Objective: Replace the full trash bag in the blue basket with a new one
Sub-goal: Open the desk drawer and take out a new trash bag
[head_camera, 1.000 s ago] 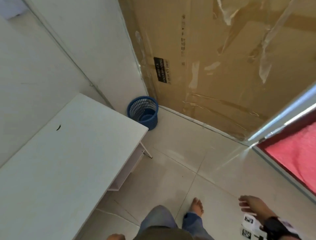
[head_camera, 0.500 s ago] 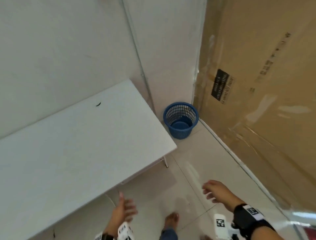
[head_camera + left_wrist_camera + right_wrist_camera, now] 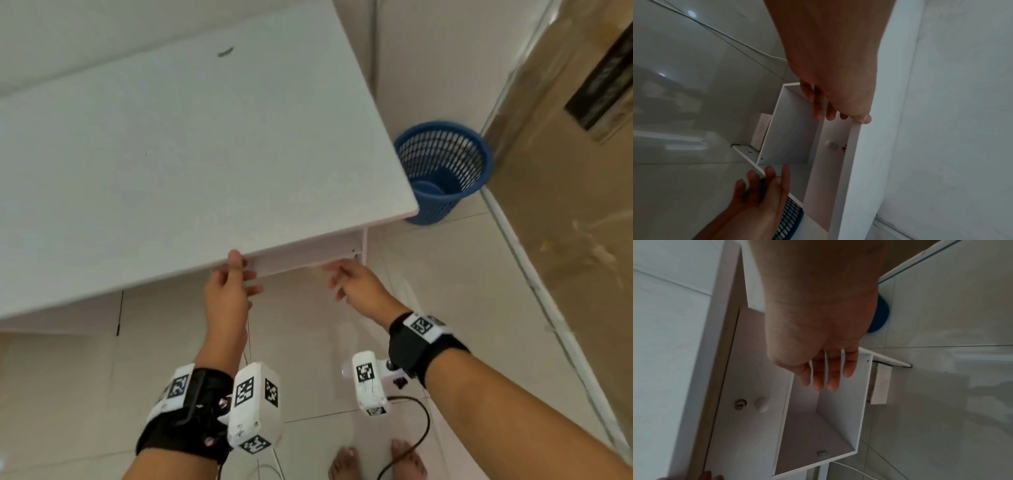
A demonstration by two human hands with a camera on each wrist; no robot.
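Filling the upper left of the head view: white worktop (image 3: 171, 154) | blue basket (image 3: 442, 171) at right on the floor beyond the worktop's corner, no bag visible | left hand (image 3: 227, 291) thumb on worktop's front edge, fingers loose | right hand (image 3: 356, 287) under the edge, fingers straight, holding nothing

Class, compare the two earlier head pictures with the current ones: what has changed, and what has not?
Both hands rose from low in the picture to the desk's front edge: the left hand touches it, the right hand reaches underneath. Neither holds anything. The blue basket stays in the corner, with no bag visible.
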